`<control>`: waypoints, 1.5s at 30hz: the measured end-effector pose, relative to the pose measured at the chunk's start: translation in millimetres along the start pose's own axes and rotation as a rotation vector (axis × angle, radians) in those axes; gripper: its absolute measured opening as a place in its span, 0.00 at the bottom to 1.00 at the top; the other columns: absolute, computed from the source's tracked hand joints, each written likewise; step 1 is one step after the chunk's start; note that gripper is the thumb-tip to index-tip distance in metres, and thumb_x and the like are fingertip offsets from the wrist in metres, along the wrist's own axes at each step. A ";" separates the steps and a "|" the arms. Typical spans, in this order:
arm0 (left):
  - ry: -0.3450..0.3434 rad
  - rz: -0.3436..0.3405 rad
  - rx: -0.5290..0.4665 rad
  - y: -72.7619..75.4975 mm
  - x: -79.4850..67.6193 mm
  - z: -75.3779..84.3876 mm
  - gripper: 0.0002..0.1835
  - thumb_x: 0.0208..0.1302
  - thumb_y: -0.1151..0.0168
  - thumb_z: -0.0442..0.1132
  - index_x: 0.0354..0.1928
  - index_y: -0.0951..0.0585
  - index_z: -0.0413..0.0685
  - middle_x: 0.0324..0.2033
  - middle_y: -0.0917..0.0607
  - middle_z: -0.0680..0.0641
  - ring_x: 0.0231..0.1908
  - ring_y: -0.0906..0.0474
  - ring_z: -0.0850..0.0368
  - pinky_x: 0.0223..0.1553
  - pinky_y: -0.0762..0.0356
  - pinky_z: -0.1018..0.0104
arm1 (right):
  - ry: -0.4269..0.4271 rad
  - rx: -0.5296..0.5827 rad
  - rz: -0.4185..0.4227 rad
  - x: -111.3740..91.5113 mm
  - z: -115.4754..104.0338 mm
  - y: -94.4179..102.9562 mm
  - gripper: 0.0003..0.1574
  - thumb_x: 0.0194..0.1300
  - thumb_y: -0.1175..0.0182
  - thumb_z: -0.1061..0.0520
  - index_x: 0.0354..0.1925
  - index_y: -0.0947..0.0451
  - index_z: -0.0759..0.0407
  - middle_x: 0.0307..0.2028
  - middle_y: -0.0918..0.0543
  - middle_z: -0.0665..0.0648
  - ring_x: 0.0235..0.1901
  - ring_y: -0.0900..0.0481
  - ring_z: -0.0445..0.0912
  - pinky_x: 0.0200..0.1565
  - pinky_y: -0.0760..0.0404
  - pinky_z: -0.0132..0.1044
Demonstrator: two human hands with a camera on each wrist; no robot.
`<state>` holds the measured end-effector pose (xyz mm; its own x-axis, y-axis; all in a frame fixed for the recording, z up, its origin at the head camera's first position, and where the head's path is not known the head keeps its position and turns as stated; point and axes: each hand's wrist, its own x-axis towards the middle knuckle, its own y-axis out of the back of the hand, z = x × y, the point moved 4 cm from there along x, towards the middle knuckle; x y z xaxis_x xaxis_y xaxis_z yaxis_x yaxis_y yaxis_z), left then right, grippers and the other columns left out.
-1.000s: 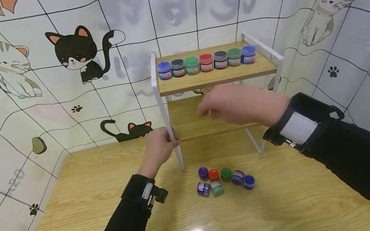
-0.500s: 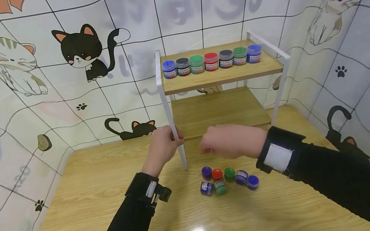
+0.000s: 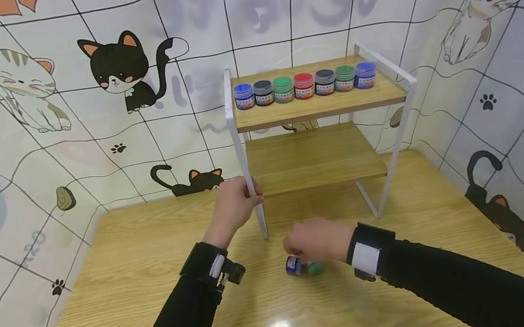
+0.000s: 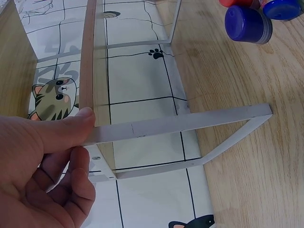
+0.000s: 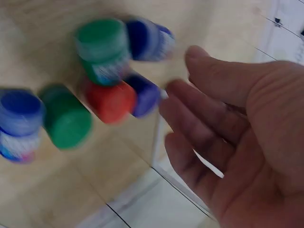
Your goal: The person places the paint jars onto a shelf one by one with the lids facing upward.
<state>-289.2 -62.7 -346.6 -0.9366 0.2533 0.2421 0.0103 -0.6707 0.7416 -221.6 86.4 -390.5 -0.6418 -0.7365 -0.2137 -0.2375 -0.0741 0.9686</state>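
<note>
My left hand (image 3: 232,207) grips the white metal leg (image 4: 185,121) of a two-tier wooden rack (image 3: 315,158), thumb against the lower board's edge. Low over the table in front of the rack is my right hand (image 3: 317,240), above a cluster of small paint jars. In the right wrist view its fingers are spread and loosely bent, holding nothing. Beside them lie a green jar (image 5: 102,52), a blue jar on its side (image 5: 151,41), a red-lidded jar (image 5: 109,102) and another green jar (image 5: 69,121). In the head view that hand hides most of the cluster.
A row of several paint jars (image 3: 303,86), blue, black, green and red, stands on the rack's upper board (image 3: 325,108). The wooden table (image 3: 158,225) meets a cat-print wall covering (image 3: 134,138) behind and at the sides.
My right hand has come down from in front of the lower board to the jars on the table. The left hand keeps its grip on the rack. The view has shifted slightly.
</note>
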 end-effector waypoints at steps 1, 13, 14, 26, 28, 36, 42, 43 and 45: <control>0.002 -0.002 0.002 -0.3 0.0 -0.1 0.05 0.56 0.31 0.35 0.28 0.19 0.48 0.25 0.18 0.49 0.28 0.23 0.56 0.28 0.25 0.61 | 0.004 -0.029 0.022 0.6 0.8 -5.5 0.07 0.56 0.31 0.57 0.30 0.22 0.52 0.25 0.25 0.44 0.24 0.31 0.38 0.27 0.29 0.32; -0.002 0.008 0.005 -0.7 -2.0 -1.3 0.05 0.56 0.31 0.35 0.28 0.20 0.48 0.24 0.19 0.49 0.27 0.24 0.55 0.28 0.27 0.62 | 0.046 -0.226 0.201 1.2 -0.7 -44.1 0.21 0.55 0.31 0.41 0.39 0.28 0.50 0.30 0.23 0.46 0.32 0.25 0.40 0.34 0.24 0.37; -0.002 0.007 0.007 -0.7 -2.2 -1.2 0.05 0.56 0.31 0.35 0.28 0.20 0.48 0.24 0.19 0.49 0.27 0.25 0.55 0.27 0.27 0.62 | 0.039 -0.224 0.200 1.4 -0.4 -45.7 0.22 0.56 0.32 0.41 0.40 0.28 0.50 0.31 0.23 0.46 0.33 0.25 0.41 0.36 0.24 0.39; 0.003 0.000 0.011 -0.9 -2.8 0.3 0.05 0.57 0.31 0.35 0.28 0.19 0.48 0.24 0.19 0.50 0.27 0.24 0.56 0.28 0.27 0.63 | -0.008 -0.096 0.160 3.7 4.1 -57.5 0.26 0.53 0.30 0.40 0.43 0.28 0.50 0.31 0.19 0.47 0.34 0.22 0.41 0.46 0.24 0.43; -0.001 0.003 0.013 -0.8 -2.5 0.4 0.05 0.57 0.31 0.35 0.28 0.19 0.48 0.24 0.19 0.50 0.27 0.24 0.56 0.27 0.27 0.63 | -0.007 -0.080 0.151 3.9 4.3 -58.3 0.26 0.53 0.30 0.41 0.43 0.28 0.51 0.31 0.19 0.47 0.34 0.23 0.40 0.47 0.25 0.43; -0.015 0.017 0.004 0.1 -1.1 1.5 0.05 0.56 0.31 0.34 0.28 0.19 0.47 0.24 0.19 0.49 0.27 0.24 0.55 0.27 0.27 0.62 | 0.013 -0.063 0.149 3.4 3.5 -55.9 0.24 0.53 0.30 0.43 0.44 0.27 0.49 0.33 0.21 0.45 0.35 0.24 0.40 0.48 0.27 0.43; -0.020 0.018 0.008 0.7 -1.2 1.6 0.05 0.56 0.31 0.34 0.28 0.19 0.47 0.25 0.19 0.49 0.27 0.24 0.55 0.28 0.26 0.62 | 0.038 -0.002 0.118 5.9 4.1 -56.9 0.21 0.53 0.29 0.43 0.42 0.26 0.44 0.34 0.19 0.42 0.36 0.24 0.38 0.51 0.27 0.46; -0.018 0.018 0.008 0.6 -1.1 1.5 0.05 0.56 0.31 0.34 0.28 0.19 0.48 0.25 0.19 0.49 0.27 0.24 0.56 0.28 0.26 0.62 | 0.045 0.009 0.110 6.2 3.9 -56.8 0.21 0.53 0.29 0.43 0.42 0.26 0.44 0.34 0.18 0.42 0.36 0.24 0.37 0.51 0.27 0.46; -0.016 0.015 0.009 0.4 -1.1 1.2 0.04 0.56 0.31 0.35 0.28 0.19 0.48 0.25 0.19 0.49 0.27 0.24 0.56 0.28 0.26 0.62 | 0.064 0.028 0.095 6.7 3.2 -57.4 0.20 0.54 0.29 0.45 0.43 0.25 0.43 0.35 0.19 0.41 0.35 0.25 0.36 0.50 0.28 0.47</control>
<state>-287.7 -62.3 -345.8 -0.9306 0.2544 0.2631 0.0275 -0.6683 0.7434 -214.6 87.9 -447.9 -0.6151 -0.7805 -0.1116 -0.1981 0.0160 0.9800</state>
